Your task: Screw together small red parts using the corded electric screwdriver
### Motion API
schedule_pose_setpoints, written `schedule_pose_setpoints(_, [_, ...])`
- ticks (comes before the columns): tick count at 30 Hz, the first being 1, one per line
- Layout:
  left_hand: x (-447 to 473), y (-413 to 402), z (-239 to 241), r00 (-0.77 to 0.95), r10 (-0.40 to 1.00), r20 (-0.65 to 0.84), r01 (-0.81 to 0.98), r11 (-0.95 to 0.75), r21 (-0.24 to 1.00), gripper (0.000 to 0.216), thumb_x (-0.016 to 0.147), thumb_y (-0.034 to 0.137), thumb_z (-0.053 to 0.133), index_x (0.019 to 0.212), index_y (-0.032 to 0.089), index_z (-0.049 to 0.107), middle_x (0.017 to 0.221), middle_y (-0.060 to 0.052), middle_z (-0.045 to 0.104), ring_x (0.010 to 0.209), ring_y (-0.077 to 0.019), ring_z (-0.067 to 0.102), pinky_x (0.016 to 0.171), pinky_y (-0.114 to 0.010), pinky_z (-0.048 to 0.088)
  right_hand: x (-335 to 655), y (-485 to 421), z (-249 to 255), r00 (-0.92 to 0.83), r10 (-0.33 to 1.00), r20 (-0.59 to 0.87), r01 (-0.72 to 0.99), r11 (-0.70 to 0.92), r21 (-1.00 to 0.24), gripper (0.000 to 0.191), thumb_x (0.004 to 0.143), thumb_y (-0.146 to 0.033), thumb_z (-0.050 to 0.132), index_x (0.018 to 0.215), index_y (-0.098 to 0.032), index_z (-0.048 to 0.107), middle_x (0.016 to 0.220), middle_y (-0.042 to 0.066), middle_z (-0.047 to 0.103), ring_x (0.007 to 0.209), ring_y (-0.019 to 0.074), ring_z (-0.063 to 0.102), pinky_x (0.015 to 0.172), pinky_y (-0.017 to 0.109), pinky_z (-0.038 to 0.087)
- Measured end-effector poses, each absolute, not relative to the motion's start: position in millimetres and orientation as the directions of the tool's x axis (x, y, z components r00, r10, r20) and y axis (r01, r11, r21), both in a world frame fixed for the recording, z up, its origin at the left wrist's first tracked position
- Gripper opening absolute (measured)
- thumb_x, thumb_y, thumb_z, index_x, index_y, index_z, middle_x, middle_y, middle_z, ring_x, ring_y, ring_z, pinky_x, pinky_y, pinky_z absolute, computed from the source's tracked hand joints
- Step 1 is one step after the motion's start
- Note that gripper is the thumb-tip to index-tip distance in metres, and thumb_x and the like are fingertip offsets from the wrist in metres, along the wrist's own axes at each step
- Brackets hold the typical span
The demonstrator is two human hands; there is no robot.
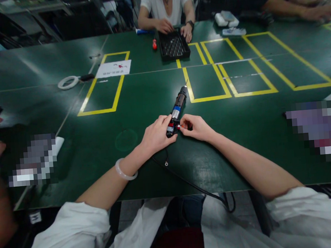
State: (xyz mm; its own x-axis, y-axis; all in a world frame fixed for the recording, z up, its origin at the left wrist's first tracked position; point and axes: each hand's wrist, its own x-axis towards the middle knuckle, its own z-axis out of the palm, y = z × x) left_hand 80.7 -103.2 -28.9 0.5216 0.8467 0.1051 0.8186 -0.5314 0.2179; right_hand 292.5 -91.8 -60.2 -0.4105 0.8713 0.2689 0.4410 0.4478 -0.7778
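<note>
My left hand [157, 134] is closed round the rear of what looks like an electric screwdriver [178, 104] with its inner parts exposed. The tool lies slanted, its thin bit pointing away from me. My right hand [196, 127] is closed in a pinch at the tool's right side, fingertips on a small red and orange piece [180, 127], perhaps a wire or connector. A black cable [187, 181] runs from under my left hand over the table's front edge. Beside it hangs a short lead ending in a ring terminal [166, 163].
Across the green table [140, 95], a person works at a black tray [175, 54] of small parts, near a red-handled tool [154, 44]. A paper sheet [113, 69] and a coiled white cable [68, 82] lie left. Blurred-out objects flank me; other people's hands show at both sides.
</note>
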Motion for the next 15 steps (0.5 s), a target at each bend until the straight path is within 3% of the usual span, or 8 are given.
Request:
schedule_pose_setpoints(6, [81.1,-103.9,-29.2,0.523,0.845,0.109,0.819,-0.534,0.210,0.068,0.084,0.044,0.060,0.144,0.017,0.041,0.132,-0.013,0.054,0.115,-0.0290,0.059,0.080,-0.034,0.054,289.0,-91.8,-63.5,-0.411,0.871,0.269,0.509,0.464,-0.725,0.016,0.078,-0.024,0.065,0.079,-0.021,0.050,0.070,-0.002,0.055,0.062,0.0133,0.051,0.061,0.026,0.038])
schedule_pose_setpoints(11, [81.0,-104.2,-29.8,0.523,0.844,0.120,0.816,-0.537,0.213,0.066,0.085,0.043,0.060,0.143,0.018,0.041,0.131,-0.013,0.054,0.114,-0.0285,0.059,0.079,-0.034,0.054,287.7,-92.7,-61.6,-0.418,0.878,0.235,0.423,0.417,-0.805,0.019,0.081,-0.025,0.064,0.093,-0.022,0.049,0.064,-0.006,0.050,0.056,0.0124,0.048,0.059,0.025,0.038])
schedule_pose_setpoints(15, [81.4,-104.8,-28.5,0.526,0.844,0.106,0.820,-0.536,0.200,0.068,0.085,0.044,0.059,0.144,0.016,0.041,0.133,-0.013,0.053,0.114,-0.0285,0.059,0.081,-0.034,0.055,287.9,-94.2,-59.2,-0.452,0.861,0.233,0.419,0.436,-0.797,0.012,0.083,-0.021,0.061,0.088,-0.022,0.050,0.061,-0.007,0.047,0.055,0.0118,0.046,0.059,0.024,0.036])
